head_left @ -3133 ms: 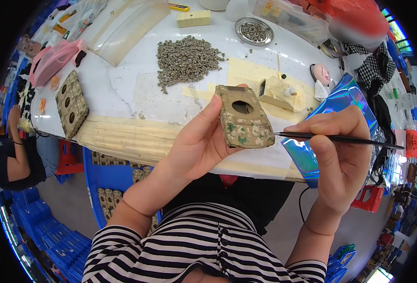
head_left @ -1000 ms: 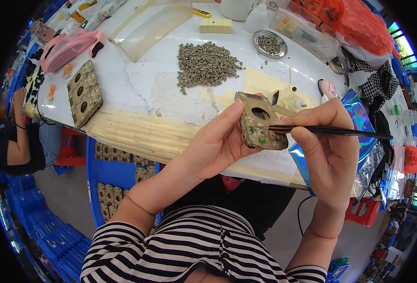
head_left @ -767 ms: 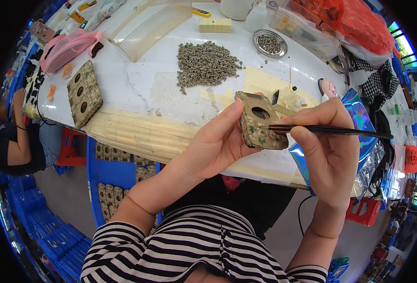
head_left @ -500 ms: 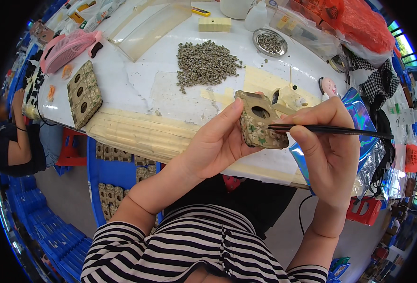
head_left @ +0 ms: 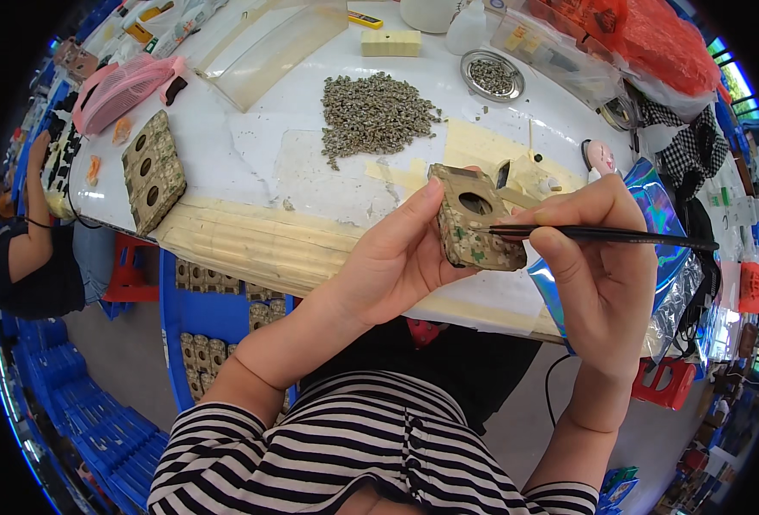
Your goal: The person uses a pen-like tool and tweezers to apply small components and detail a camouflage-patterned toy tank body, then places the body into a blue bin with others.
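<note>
Above the table's front edge, my left hand [head_left: 405, 249] grips a camouflage-patterned rectangular housing [head_left: 474, 233] with a round hole in its upper part. Its thumb presses the left side, and the fingers run underneath. My right hand [head_left: 598, 266] is closed on black tweezers [head_left: 602, 234], held almost level. Their tips touch or hover just over the housing's face below the hole; whether anything tiny sits between them is too small to tell. Beyond my hands lies a heap of small metal parts [head_left: 375, 116]. A round metal dish [head_left: 492, 75] to its right holds more of them.
A camouflage panel with three holes [head_left: 154, 172] leans at the table's left edge. Below stands a blue tray [head_left: 225, 311] with rows of similar housings. A pink mesh item [head_left: 126, 90], a yellowish block [head_left: 390, 45] and red plastic bags [head_left: 654, 43] lie farther back. Another person [head_left: 36, 257] sits left.
My hands, the housing and the tweezers stay nearly in place, with only a slight shift of the tweezers. The other person's arm at the left has moved upward.
</note>
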### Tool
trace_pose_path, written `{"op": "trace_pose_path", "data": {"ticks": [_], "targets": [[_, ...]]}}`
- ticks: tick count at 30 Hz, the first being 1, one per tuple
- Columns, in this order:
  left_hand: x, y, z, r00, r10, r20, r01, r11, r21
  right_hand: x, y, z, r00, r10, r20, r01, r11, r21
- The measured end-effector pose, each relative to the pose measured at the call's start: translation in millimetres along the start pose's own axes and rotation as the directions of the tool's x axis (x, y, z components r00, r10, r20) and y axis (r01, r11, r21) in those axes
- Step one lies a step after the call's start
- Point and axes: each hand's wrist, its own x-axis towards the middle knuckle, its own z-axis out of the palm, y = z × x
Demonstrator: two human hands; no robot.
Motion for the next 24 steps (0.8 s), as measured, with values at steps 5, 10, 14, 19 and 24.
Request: {"op": "trace_pose_path", "data": {"ticks": [5, 10, 14, 19, 24], "targets": [[-0.8, 0.6, 2.1, 1.000, -0.001, -0.022, 0.001, 1.000, 0.013, -0.8, -0.1, 1.5, 1.000, 0.017, -0.016, -0.017, 1.000, -0.006], [-1.5, 1.2, 3.2, 1.000, -0.004, -0.026, 0.005, 1.000, 0.023, -0.7, -1.0, 0.8, 1.000, 0.017, -0.011, -0.017, 0.999, -0.031], [-0.5, 0.3, 2.9, 1.000, 0.005, 0.001, -0.005, 1.000, 0.012, -1.0, -1.4, 1.4, 0.999, 0.025, -0.028, -0.024, 0.999, 0.035], [-0.4, 0.4, 3.5, 1.000, 0.006, -0.006, -0.006, 1.000, 0.021, -1.7, -0.2, 1.6, 0.999, 0.034, -0.036, -0.032, 0.998, 0.059], [-0.6, 0.6, 4.5, 1.000, -0.003, -0.018, 0.004, 1.000, 0.010, -2.3, 0.9, 0.6, 0.999, 0.037, -0.034, -0.035, 0.999, 0.042]]}}
